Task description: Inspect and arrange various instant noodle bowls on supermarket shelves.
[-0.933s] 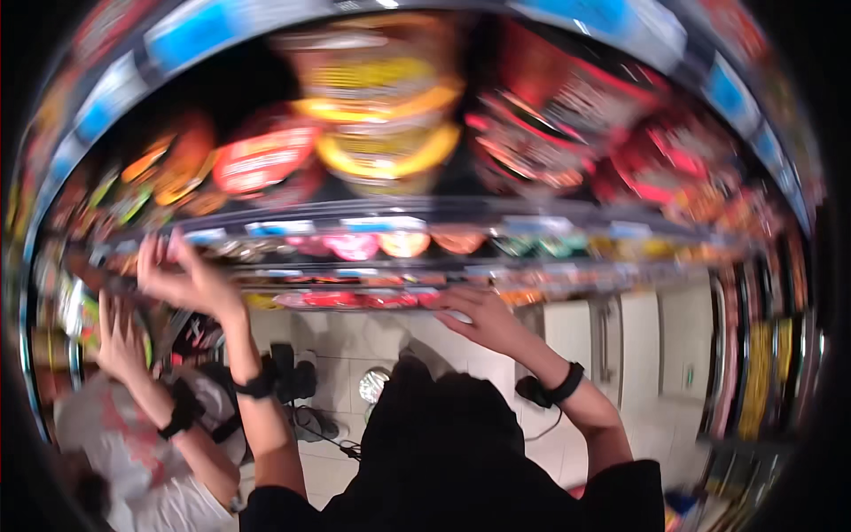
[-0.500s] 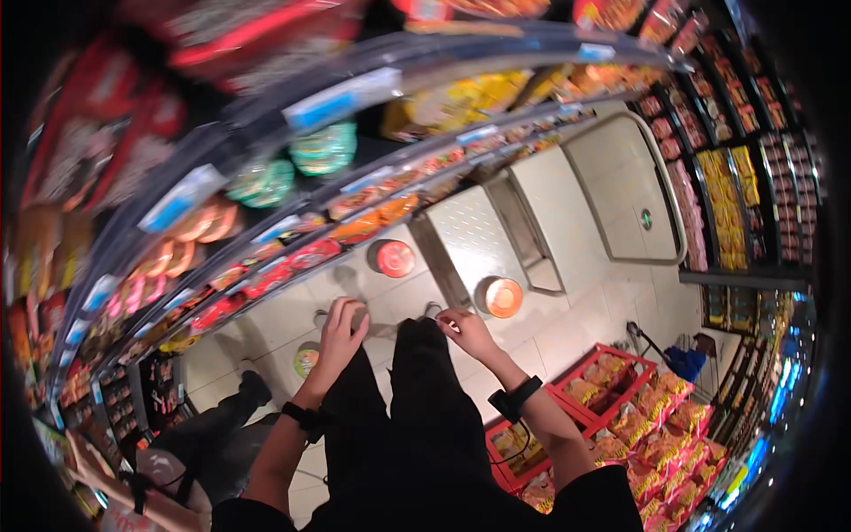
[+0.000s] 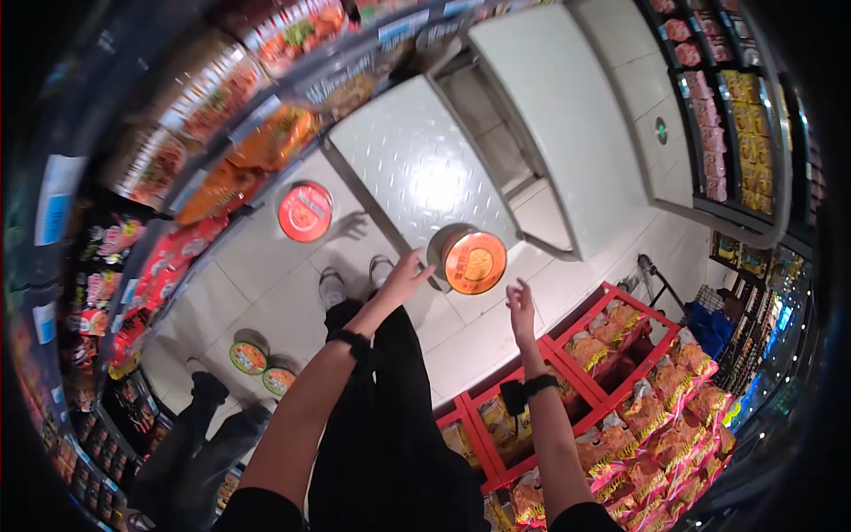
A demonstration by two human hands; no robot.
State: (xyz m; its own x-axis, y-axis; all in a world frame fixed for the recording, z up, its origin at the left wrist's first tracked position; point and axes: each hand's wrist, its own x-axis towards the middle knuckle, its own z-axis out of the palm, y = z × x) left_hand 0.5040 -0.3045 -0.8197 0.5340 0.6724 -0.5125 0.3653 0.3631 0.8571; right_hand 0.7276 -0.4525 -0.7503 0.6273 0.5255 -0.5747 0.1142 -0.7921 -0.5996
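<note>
A round tub (image 3: 477, 263) with an orange lid stands at the front corner of a grey metal step (image 3: 403, 146); whether it touches the step cannot be made out. Just left of the tub is my left hand (image 3: 406, 279), fingers stretched and apart, nothing in it. My right hand (image 3: 521, 312) hangs a short way to the tub's right, empty, with fingers loosely bent and spread. A similar tub (image 3: 305, 211) with a red lid sits on the tiled floor by the shelves. Two green-lidded tubs, one at the left (image 3: 248, 357) and one beside it (image 3: 279, 381), are further back.
Packed shelves (image 3: 191, 191) curve along the left. Red crates (image 3: 567, 372) and many red snack packs (image 3: 647, 426) stand at the right. The step unit's upper tread (image 3: 567, 115) rises ahead. Another person's legs (image 3: 199, 426) are at the lower left, near the green-lidded tubs.
The view has shifted, and the step and tubs look larger. Both hands have reached forward, coming to either side of the orange-lidded tub. A second green-lidded tub now shows.
</note>
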